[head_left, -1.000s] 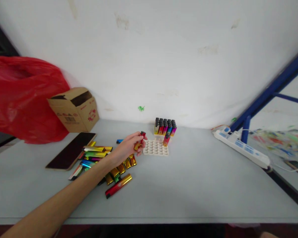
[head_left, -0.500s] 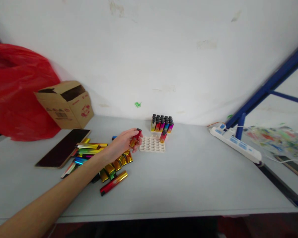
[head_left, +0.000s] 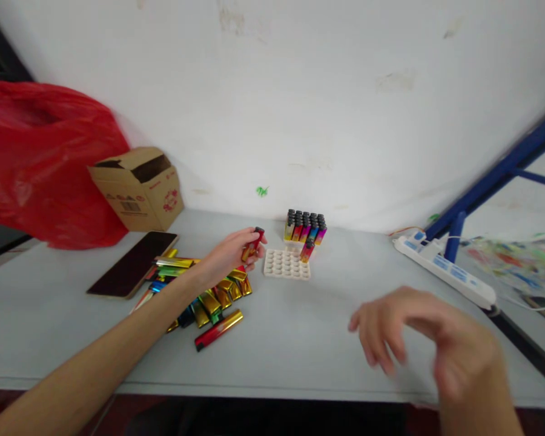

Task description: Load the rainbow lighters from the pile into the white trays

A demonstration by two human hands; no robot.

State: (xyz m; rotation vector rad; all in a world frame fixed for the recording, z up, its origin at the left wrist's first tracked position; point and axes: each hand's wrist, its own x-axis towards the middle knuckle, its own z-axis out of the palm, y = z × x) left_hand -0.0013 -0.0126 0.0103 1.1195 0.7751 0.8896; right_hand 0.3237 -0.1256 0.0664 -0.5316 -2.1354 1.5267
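My left hand (head_left: 236, 254) holds a red and gold lighter (head_left: 253, 244) upright, just left of a white tray (head_left: 287, 264) with rows of round holes. Red and gold lighters (head_left: 307, 250) stand at the tray's right back corner. Behind it, a second holder is filled with upright black-topped lighters (head_left: 306, 226). Beneath my left forearm lies a loose pile of shiny lighters (head_left: 222, 293), and one red and gold lighter (head_left: 218, 330) rests apart in front. My right hand (head_left: 404, 327), blurred, hovers above the table at the right, fingers apart and nothing in them.
On the left are a red plastic bag (head_left: 54, 169), an open cardboard box (head_left: 145, 194) and a dark flat panel (head_left: 134, 264). A white power strip (head_left: 445, 269) and blue metal frame (head_left: 495, 181) stand at the right, against the wall side of the grey table (head_left: 318, 345).
My right hand has come into view at the lower right. My left hand still holds the lighter beside the tray. The whole view has shifted slightly.
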